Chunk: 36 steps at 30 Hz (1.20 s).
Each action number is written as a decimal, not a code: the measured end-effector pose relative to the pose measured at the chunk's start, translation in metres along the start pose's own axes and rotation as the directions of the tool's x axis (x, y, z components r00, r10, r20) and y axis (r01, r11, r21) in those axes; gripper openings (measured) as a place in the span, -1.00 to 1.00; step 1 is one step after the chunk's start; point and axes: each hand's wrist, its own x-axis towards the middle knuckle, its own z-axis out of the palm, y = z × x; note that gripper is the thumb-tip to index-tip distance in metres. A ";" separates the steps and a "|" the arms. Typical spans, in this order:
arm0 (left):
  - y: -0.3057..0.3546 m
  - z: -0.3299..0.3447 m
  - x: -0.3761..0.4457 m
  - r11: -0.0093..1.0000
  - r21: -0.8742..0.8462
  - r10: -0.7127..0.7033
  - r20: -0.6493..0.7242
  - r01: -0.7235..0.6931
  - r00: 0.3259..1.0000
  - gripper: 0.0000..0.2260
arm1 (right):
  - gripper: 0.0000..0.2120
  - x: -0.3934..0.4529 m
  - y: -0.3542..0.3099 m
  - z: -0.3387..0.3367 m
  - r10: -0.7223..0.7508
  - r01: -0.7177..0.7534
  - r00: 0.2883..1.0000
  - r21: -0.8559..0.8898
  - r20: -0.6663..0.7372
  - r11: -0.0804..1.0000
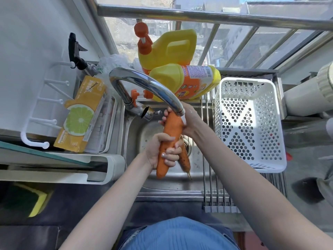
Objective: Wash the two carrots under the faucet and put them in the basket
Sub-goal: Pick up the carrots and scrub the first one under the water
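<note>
I have two carrots over the sink (137, 184). The big carrot (169, 139) is in both my hands: my left hand (162, 150) is curled around its lower half, and my right hand (187, 121) wraps its thick upper end right under the mouth of the faucet (144, 83), where water runs white onto it. The second carrot (185, 160) is thinner and dirtier; it sits just behind the first, near the drain, and I think my left fingers (173, 152) may be touching it too, though the big carrot hides that part. One white perforated basket (248, 123) stands to the right on the metal roll-up rack (216, 192), with no carrot in it. Behind the faucet lie two yellow detergent bottles (183, 82), one above the other.
</note>
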 end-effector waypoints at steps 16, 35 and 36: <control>-0.012 0.015 0.024 0.907 0.420 0.344 -0.782 0.033 0.520 -0.21 | -0.71 0.018 0.043 -0.014 -0.241 0.033 0.791 -0.355 -0.562 0.934; 0.003 0.028 0.012 0.992 -0.004 0.103 -0.585 -0.130 0.804 -0.51 | -0.61 0.025 0.011 -0.020 -0.003 0.042 0.876 0.072 -0.481 0.997; -0.001 0.026 0.010 0.984 -0.110 0.067 -0.503 -0.141 0.862 -0.57 | -0.54 0.028 0.008 -0.021 0.026 0.043 0.873 0.130 -0.487 0.991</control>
